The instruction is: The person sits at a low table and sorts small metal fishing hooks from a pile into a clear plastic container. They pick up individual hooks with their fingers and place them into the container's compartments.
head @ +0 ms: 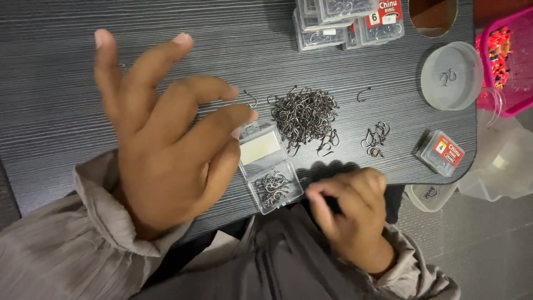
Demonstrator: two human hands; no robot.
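My left hand is raised above the dark table with its fingers spread, holding nothing; its fingertips hover next to an open small clear plastic box with several metal fish hooks in its lower half. My right hand rests at the table's near edge with fingers curled and pinched together; whether it holds a hook I cannot tell. A large pile of fish hooks lies beyond the box, a smaller cluster to its right. Single hooks lie loose nearby.
Stacked clear hook boxes stand at the far edge. A round clear lid with two hooks sits at the right, a closed small box below it. A pink basket with coloured beads and a plastic bag are beyond the table's right edge.
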